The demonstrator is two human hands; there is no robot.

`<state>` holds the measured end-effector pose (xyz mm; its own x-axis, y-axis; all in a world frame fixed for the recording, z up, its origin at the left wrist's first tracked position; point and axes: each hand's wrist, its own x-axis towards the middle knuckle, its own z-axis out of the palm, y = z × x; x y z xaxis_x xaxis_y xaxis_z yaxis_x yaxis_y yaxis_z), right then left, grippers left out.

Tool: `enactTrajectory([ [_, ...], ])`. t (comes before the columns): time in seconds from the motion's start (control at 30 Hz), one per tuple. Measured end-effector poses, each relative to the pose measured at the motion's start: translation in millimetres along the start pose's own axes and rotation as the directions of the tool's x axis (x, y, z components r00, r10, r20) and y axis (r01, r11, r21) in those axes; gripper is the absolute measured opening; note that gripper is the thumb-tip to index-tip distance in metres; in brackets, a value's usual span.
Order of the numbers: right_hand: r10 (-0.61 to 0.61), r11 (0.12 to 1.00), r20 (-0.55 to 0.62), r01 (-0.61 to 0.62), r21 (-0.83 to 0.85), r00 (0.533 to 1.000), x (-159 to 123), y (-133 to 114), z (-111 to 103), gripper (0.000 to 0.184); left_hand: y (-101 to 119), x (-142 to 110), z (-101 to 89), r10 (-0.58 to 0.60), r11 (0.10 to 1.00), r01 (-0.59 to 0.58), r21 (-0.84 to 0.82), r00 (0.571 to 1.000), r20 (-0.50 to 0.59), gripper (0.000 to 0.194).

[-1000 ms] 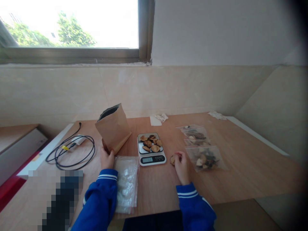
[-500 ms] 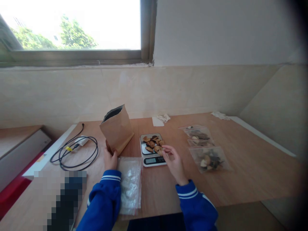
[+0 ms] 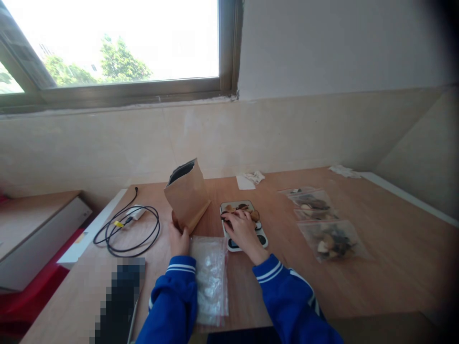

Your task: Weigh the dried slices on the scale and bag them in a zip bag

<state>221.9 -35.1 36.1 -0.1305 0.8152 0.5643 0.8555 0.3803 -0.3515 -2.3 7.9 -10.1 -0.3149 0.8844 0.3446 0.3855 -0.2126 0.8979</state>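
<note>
We look down at a wooden table [image 3: 294,258] from above two blue sleeves with white-striped cuffs. Compared with half a second ago, our right hand [image 3: 244,232] has moved leftward from the near right corner of the white scale [image 3: 264,240] and now lies over its plate, covering most of the display. Our whole view has shifted too, so everything sits a little further right in the frame. Our left hand [image 3: 179,240] keeps its grip on the brown paper bag [image 3: 189,196].

The brown dried slices [image 3: 255,215] are piled on the scale's plate, at the centre of the frame, directly under and just beyond the fingers of our right hand. Those fingers are bent down among the slices; we cannot tell whether they pinch one. Our left hand, left of centre, clasps the lower left corner of the paper bag, thumb in front.

The paper bag stands tilted, its mouth open to a dark inside; its contents are hidden from us. Flat clear plastic bags [image 3: 210,282] lie at lower centre, beside our left forearm. Right of centre, filled zip bags [image 3: 333,242] lie in an overlapping column, the nearest holding pale and dark pieces. A coiled black cable [image 3: 158,230] lies at left.
</note>
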Motion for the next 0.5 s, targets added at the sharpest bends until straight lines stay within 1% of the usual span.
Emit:
enactTrajectory([
  [0.13,0.022,1.000,-0.027,-0.022,-0.007,0.999,-4.4,-2.8,-3.7,0.022,2.0,-0.3,0.4,-0.007,1.000,0.007,-0.002,1.000,-0.001,0.055],
  [0.27,0.086,0.993,-0.103,-0.078,0.085,0.991,-17.6,0.3,-13.8,0.027,5.6,-0.5,0.9,0.008,1.000,-0.008,-0.002,1.000,-0.003,0.058],
  [0.37,0.181,0.976,-0.162,-0.157,0.151,0.970,-39.1,11.1,-22.7,0.025,6.3,-0.2,0.4,0.012,1.000,-0.012,0.006,1.000,-0.002,0.057],
  [0.5,0.317,0.937,-0.191,-0.276,0.212,0.929,-77.4,37.9,-32.2,0.023,2.3,1.3,-1.7,-0.035,0.998,0.036,0.043,0.999,-0.004,0.047],
])
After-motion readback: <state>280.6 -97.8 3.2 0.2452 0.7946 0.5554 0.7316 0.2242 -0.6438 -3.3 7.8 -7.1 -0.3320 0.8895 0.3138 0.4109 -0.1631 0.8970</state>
